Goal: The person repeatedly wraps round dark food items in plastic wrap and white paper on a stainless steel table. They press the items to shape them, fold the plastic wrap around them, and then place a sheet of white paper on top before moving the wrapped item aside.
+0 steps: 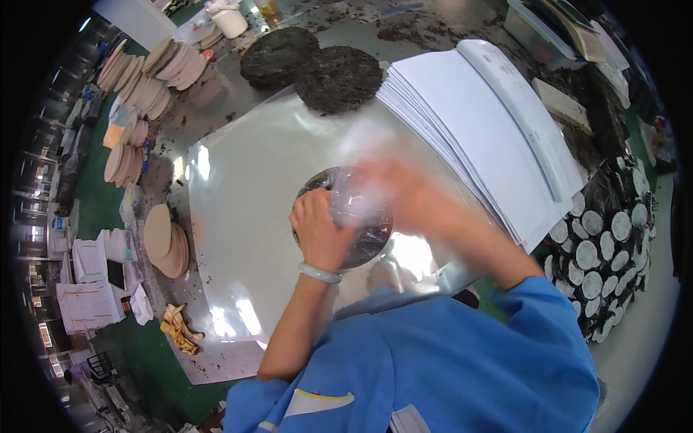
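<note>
A dark round disc (371, 246) with clear plastic film over it lies on the sheet-covered table before me. My left hand (320, 230), with a pale bangle at the wrist, presses on the disc's left part, fingers bent over the film. My right hand (387, 176) is blurred above the disc's upper right. Crumpled clear film (352, 197) shows between the two hands; whether the right fingers grip it cannot be told. Beyond them, two dark, rough round cakes (338, 80) overlap at the sheet's far edge.
A fanned stack of white paper (449, 108) with a white plastic-wrapped roll (514, 108) lies at right. Stacks of beige discs (165, 241) and a banana peel (181, 329) are at left. Dark crumbs litter the table. A clear bin (541, 38) stands far right, a white tub (230, 21) at the back.
</note>
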### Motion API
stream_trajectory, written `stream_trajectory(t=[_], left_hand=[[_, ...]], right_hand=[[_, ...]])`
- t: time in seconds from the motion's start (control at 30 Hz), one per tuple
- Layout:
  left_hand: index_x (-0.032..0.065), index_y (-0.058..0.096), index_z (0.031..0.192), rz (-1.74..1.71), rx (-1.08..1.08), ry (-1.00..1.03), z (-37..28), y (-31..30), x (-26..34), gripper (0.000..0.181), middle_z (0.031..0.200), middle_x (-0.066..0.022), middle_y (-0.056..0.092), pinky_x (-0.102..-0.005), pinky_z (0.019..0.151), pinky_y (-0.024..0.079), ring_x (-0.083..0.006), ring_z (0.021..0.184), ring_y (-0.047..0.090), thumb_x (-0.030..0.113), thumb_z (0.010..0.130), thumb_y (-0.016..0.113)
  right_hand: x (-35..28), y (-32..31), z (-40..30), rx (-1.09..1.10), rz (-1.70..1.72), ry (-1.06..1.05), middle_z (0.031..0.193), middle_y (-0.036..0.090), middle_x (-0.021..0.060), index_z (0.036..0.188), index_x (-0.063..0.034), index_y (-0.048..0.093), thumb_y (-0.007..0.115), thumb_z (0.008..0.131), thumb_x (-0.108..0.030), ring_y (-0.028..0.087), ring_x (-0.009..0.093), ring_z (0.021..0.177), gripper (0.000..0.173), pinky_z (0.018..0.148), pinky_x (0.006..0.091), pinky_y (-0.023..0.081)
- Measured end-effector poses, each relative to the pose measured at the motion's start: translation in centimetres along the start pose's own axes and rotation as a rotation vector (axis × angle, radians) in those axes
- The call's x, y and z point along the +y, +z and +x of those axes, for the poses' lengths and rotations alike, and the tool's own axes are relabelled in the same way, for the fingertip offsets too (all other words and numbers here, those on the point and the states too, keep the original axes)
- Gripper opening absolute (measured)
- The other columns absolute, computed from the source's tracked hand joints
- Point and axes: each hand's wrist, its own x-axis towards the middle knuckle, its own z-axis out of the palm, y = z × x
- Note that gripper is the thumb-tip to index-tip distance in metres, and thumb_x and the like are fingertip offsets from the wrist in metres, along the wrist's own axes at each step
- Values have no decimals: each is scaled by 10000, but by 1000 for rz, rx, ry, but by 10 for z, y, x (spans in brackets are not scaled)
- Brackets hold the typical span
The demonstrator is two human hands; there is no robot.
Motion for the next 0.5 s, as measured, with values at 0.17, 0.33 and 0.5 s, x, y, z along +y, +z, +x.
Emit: stream_trajectory(t=[0.17,0.33,0.5], left_hand=[[2,516,1149,-10,29,1,7,-7,2,397,1172,-177,537,-484,981,331,-382,1122,470,81,784,651],[-4,320,1511,-1060,-167,-231,-1,-67,-15,637,1510,-142,387,-431,1151,287,-290,1398,367,142,951,585],[22,323,1525,-821,66,-526,-26,-13,-47,544,1514,-173,425,-356,1125,345,-266,1367,448,299,1067,417]], right_hand=[[-46,72,26,-297,477,131,1576,295,164,1557,-71,213,235,1043,-530,288,308,1448,691,1164,371,253],[-41,105,37,-186,466,238,1633,208,159,1559,-68,254,354,1056,-409,165,347,1513,616,1225,499,122],[-45,144,55,-369,-571,-252,1532,412,153,1434,-128,496,506,974,-449,297,352,1459,560,1154,651,190]])
